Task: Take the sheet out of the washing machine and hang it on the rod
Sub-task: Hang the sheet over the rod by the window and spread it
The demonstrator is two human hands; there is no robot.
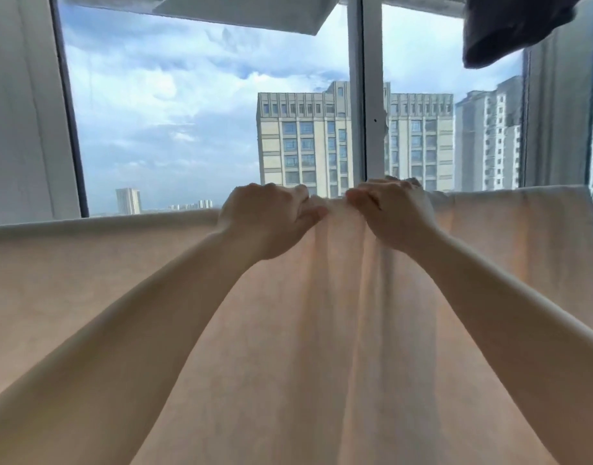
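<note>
- Fingers (301, 193) of the left hand (268, 219) curl shut over the top fold of the sheet (321, 330), thumb pressing the cloth from the near side.
- Right hand (392, 213) sits just beside the left, its fingers (365, 193) likewise clamped on the same fold, so the cloth bunches into pleats between the two grips.
- Sheet, pale cream, hangs draped across the whole width of the view, its top edge running level to left and right of the hands; whatever carries it is hidden under the fold.
- Both forearms are bare and reach up from the lower corners.
- Window (194, 122) behind shows cloudy sky and tall apartment blocks (308, 142).
- Dark garment (509, 25) hangs at upper right, well apart from the hands.
</note>
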